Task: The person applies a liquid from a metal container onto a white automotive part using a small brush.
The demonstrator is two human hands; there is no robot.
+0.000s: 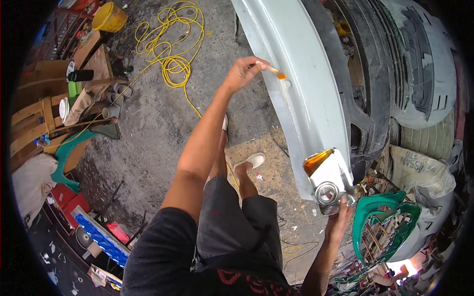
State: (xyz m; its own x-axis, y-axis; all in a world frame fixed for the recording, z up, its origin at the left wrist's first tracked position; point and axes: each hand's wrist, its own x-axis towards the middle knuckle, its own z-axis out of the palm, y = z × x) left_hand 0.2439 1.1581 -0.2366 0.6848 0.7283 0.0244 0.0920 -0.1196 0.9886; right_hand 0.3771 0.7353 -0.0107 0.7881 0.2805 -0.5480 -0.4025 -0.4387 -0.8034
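Note:
My left hand (pixel 243 74) is stretched far forward, its fingers pinched round the pale handle of a small paintbrush (pixel 272 69). Amber liquid coats the brush's bristles, which are at the inner edge of a long pale grey car bumper (pixel 310 74), close to a small whitish patch. Nearer to me, my right hand (pixel 339 220) holds a metal can (pixel 336 173) from below, over the bumper's near end. An opening cut in the can's side shows amber liquid, and its round spout faces up. Some of the right fingers are hidden behind the can.
Black and grey bumpers (pixel 370 64) are stacked along the right. A green car part (pixel 368 217) lies at lower right. A yellow hose (pixel 177 69) coils on the floor, a yellow bucket (pixel 108 18) behind it. Wooden furniture (pixel 37 113) lines the left.

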